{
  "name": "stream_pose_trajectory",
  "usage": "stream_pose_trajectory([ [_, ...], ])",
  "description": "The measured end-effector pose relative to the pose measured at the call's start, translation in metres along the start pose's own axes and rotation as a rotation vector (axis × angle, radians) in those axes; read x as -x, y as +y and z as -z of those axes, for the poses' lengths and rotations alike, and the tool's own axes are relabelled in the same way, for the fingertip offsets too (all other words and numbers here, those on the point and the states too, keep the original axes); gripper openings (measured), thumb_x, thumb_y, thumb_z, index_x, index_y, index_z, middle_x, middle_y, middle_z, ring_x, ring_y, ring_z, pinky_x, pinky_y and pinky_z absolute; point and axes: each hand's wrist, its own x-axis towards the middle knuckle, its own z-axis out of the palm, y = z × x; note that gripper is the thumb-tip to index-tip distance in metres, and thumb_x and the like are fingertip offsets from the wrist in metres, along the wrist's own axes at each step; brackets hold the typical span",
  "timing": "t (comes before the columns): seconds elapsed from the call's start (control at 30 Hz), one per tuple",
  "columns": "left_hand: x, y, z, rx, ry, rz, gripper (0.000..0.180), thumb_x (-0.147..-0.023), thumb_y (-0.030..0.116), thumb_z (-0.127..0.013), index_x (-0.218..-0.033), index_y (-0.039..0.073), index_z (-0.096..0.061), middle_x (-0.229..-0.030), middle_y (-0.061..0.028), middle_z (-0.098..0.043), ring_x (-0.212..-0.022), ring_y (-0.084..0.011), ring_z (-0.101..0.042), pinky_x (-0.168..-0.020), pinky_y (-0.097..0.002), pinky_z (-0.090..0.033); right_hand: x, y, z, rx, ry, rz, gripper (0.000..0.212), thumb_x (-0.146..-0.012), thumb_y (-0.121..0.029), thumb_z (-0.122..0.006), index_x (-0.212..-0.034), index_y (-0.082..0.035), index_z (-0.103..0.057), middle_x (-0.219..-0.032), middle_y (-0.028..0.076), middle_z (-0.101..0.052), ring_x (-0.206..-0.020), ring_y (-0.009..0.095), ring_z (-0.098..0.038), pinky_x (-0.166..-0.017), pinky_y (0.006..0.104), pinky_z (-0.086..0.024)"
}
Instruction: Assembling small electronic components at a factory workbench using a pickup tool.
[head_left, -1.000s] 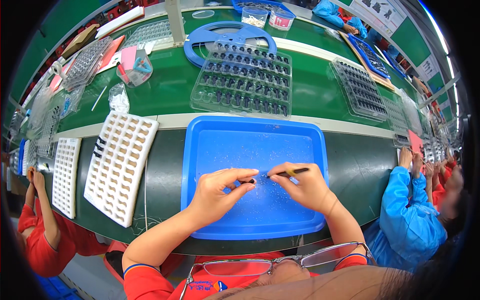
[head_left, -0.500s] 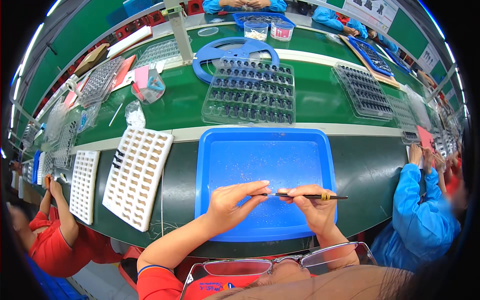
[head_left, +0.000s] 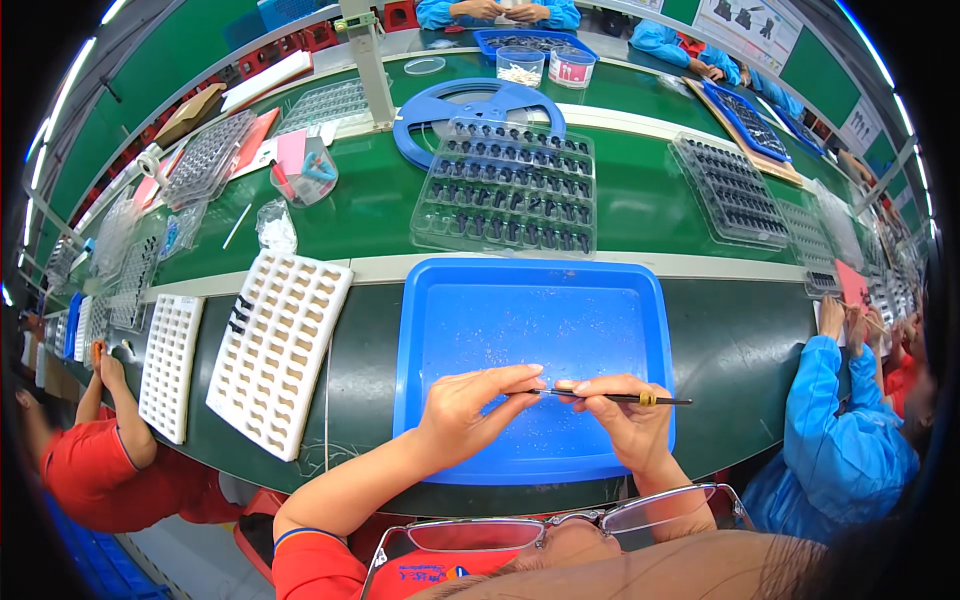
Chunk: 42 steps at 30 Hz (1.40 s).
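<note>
Over the blue tray [head_left: 535, 468], my two hands meet in front of me. My left hand [head_left: 465, 412] pinches a small dark part between thumb and fingers; most of the part is hidden. My right hand [head_left: 630, 415] grips a slim black pen-like tool [head_left: 622, 398] with a yellow band near its back end. The tool lies nearly level, and its thin metallic tip reaches the part at my left fingertips. Pale specks are scattered across the tray's bottom.
Left of the tray lies a white foam tray [head_left: 275, 360] with a few black pieces in it, beside another white tray [head_left: 170, 370]. Beyond stand a clear blister tray of dark parts [head_left: 508, 190] and a blue reel [head_left: 415, 125]. Co-workers sit on both sides [head_left: 850, 400].
The whole view has shifted slightly. My hands keep the same hold, and the tool's back end has dipped a little.
</note>
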Motion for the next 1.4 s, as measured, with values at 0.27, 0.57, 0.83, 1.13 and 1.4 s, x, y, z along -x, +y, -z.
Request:
stream_pose_trajectory([
  [0.27,0.0,0.002,0.001,0.004,-0.025,0.024,0.036,-0.076,-0.002,-0.074,-0.11,0.001,-0.062,-0.094,-0.0113,-0.072,-0.085,-0.0207,-0.071,-0.073,-0.0284,-0.056,0.0,0.004,0.0,0.013,0.005,0.048,0.014,-0.088,-0.01,-0.066,-0.096,0.002,-0.065,-0.097,0.02,-0.069,-0.087,0.027,-0.069,-0.071,0.0325,-0.057],
  [0.57,0.001,0.001,0.0,0.024,-0.016,0.028,0.035,-0.077,-0.001,-0.074,-0.109,0.001,-0.062,-0.093,-0.0114,-0.072,-0.086,-0.0208,-0.071,-0.072,-0.0282,-0.057,0.001,0.004,0.002,-0.071,-0.02,-0.005,0.014,-0.088,-0.002,-0.063,-0.101,0.0,-0.066,-0.101,0.017,-0.069,-0.092,0.024,-0.068,-0.082,0.0355,-0.055],
  [0.83,-0.002,0.001,0.002,-0.013,-0.011,-0.084,0.018,-0.075,-0.003,-0.073,-0.091,0.001,-0.067,-0.087,-0.011,-0.07,-0.078,-0.0235,-0.07,-0.069,-0.0314,-0.056,0.001,0.005,0.002,-0.089,-0.033,0.015,0.014,-0.088,-0.002,-0.064,-0.102,0.002,-0.065,-0.102,0.018,-0.069,-0.093,0.025,-0.068,-0.081,0.0352,-0.055],
  [1.13,-0.003,-0.002,0.004,-0.063,-0.031,-0.107,0.023,-0.073,-0.005,-0.073,-0.094,0.001,-0.067,-0.088,-0.0108,-0.071,-0.083,-0.0228,-0.071,-0.071,-0.03,-0.056,-0.003,-0.002,0.012,-0.146,0.124,-0.018,0.018,-0.09,-0.007,-0.062,-0.104,0.006,-0.062,-0.104,0.022,-0.066,-0.091,0.022,-0.066,-0.074,0.0315,-0.055],
  [1.4,0.0,-0.004,0.001,-0.039,0.016,-0.018,0.037,-0.077,-0.004,-0.073,-0.111,0.0,-0.057,-0.089,-0.0121,-0.071,-0.08,-0.0196,-0.072,-0.068,-0.0277,-0.057,-0.006,-0.006,0.016,0.124,0.029,-0.187,0.016,-0.088,-0.006,-0.064,-0.102,0.002,-0.065,-0.099,0.013,-0.069,-0.089,0.017,-0.065,-0.076,0.0293,-0.052],
])
